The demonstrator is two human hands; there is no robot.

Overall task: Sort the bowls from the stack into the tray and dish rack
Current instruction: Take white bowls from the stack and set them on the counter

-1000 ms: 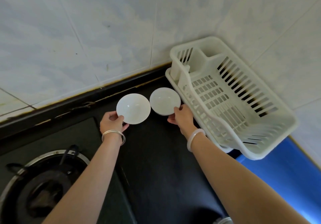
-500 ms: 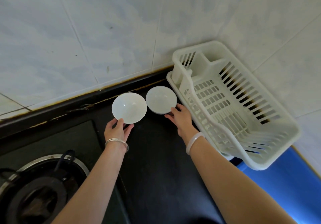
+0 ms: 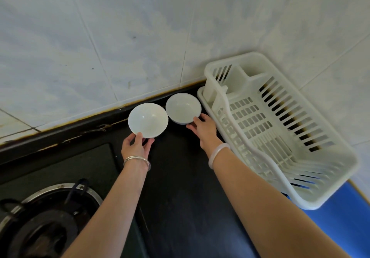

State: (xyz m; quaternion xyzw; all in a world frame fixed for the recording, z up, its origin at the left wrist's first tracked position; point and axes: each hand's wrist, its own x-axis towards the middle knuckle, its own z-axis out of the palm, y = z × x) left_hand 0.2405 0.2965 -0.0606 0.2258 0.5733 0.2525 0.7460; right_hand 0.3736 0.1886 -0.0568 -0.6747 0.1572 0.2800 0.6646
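Two white bowls stand side by side on the black counter (image 3: 180, 197), close to the tiled wall. My left hand (image 3: 136, 147) grips the near rim of the left bowl (image 3: 148, 120), thumb over the edge and fingers below. With my right hand (image 3: 204, 129) I pinch the near right side of the right bowl (image 3: 183, 108), which sits just left of the rack. The white plastic dish rack (image 3: 312, 203) rests on its tray (image 3: 200, 95) at the right and holds nothing. No stack of bowls shows.
A gas burner (image 3: 46, 217) with a black pan support fills the lower left. The tiled wall (image 3: 140, 37) runs behind the bowls and the rack. A blue surface (image 3: 340, 227) shows below the rack at the lower right.
Both bowls have gone a little further toward the wall and lower onto the counter. My hands have slid back to the bowls' near edges.
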